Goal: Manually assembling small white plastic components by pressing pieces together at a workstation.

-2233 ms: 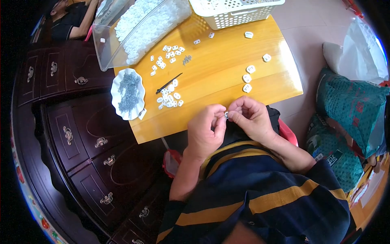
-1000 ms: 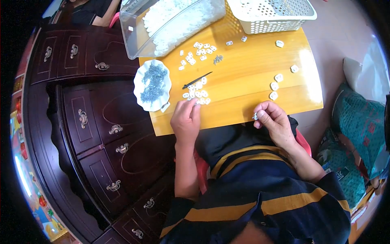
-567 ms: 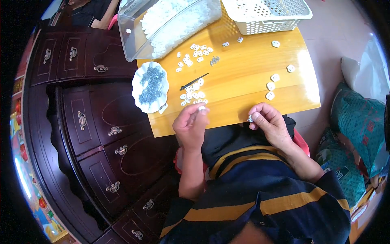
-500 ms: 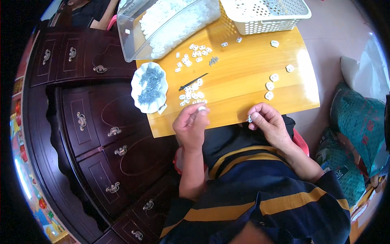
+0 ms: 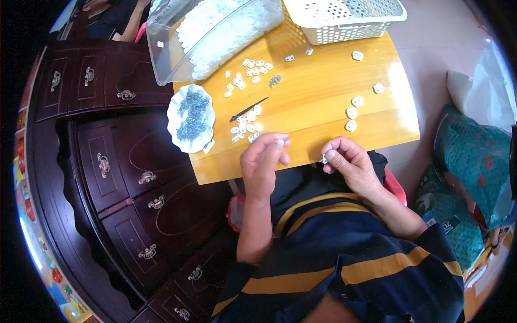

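Between the thumb and fingers of my left hand (image 5: 262,165) is a small white plastic piece (image 5: 279,142). My right hand (image 5: 349,162) pinches another small whitish piece (image 5: 323,159), with something metallic-looking on it; its detail is too small to make out. Both hands are above the near edge of the wooden table (image 5: 307,113), a little apart. Beyond my left hand lies a group of loose white plastic pieces (image 5: 250,127), beside a thin black screwdriver-like tool (image 5: 249,110). Several white pieces (image 5: 351,113) stand spaced out beyond my right hand.
A scalloped white dish (image 5: 173,116) holds many small screws (image 5: 193,116). Farther back are more white pieces (image 5: 256,71), a little screw pile (image 5: 275,81), a clear bin (image 5: 161,67) of white parts and a perforated basket (image 5: 350,34). Dark drawers (image 5: 107,145) flank the left; sacks (image 5: 471,156) the right.
My left hand has moved right, closer to my right hand, with the white piece still in its fingers. The right hand keeps its pinch. The whole view has shifted slightly.
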Tool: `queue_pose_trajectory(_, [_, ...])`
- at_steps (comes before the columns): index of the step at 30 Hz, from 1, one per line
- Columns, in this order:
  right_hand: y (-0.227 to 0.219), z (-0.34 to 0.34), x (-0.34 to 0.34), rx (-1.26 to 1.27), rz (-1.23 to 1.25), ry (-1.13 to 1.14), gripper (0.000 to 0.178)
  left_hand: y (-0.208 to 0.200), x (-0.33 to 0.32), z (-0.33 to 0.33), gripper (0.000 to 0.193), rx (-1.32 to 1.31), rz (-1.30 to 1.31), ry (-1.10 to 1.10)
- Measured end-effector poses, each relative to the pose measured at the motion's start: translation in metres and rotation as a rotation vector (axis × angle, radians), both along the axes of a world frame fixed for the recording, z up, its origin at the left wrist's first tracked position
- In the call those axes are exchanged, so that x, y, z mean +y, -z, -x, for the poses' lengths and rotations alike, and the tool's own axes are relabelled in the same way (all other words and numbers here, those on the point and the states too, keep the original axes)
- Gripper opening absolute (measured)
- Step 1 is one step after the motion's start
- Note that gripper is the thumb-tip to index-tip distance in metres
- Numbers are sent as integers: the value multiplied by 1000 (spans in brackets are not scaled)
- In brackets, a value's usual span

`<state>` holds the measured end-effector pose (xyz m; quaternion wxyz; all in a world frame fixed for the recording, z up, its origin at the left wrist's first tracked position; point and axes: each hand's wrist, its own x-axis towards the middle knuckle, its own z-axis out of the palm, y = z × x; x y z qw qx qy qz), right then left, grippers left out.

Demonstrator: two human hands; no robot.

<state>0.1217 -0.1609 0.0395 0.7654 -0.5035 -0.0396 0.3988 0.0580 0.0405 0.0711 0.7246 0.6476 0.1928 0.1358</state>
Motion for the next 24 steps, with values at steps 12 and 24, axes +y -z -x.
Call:
queue_pose_trajectory(12, [-2, -1, 0, 10, 0, 7, 11, 3, -8, 5, 15, 136, 2, 61])
queue_pose_trajectory(24, [-2, 1, 1, 33, -15, 7, 13, 19, -23, 12, 22, 135, -84, 200])
